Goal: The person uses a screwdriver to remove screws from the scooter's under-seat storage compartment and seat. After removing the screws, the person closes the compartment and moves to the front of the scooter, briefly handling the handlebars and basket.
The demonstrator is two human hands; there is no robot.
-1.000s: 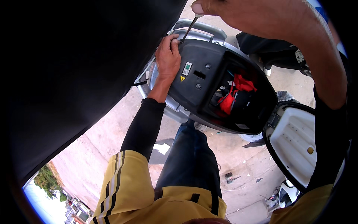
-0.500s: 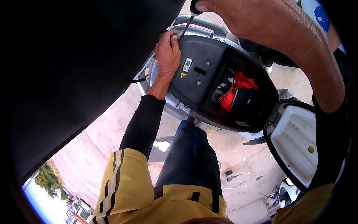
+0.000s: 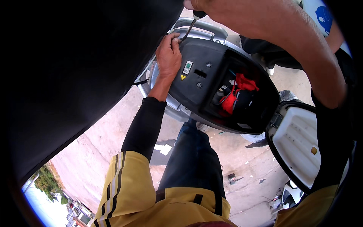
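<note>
My right hand (image 3: 227, 15), at the top edge, is closed on the handle of a screwdriver (image 3: 190, 28). Its black handle partly shows below the fingers, and the metal shaft slants down to the far left corner of a black scooter storage box (image 3: 176, 81). Beside the shaft's tip, my left hand (image 3: 168, 56) has its thumb and forefinger drawn together at the box's edge. What lies between those fingertips is hidden. The box's top panel carries a green switch (image 3: 187, 67), a slot and two round fasteners. Red cloth (image 3: 246, 82) and dark items lie in its open compartment.
A seat lid (image 3: 297, 138) with a white underside hangs open at the right. Silver rails (image 3: 206, 27) frame the box's far end. Another person's dark-clothed leg (image 3: 261, 47) is close by on the far right. A large black cover (image 3: 87, 68) blocks the upper left.
The screwdriver's handle and my right hand have shifted slightly, with a little more of the handle's underside showing. My left hand stays at the tip. The whole view has drifted a little.
</note>
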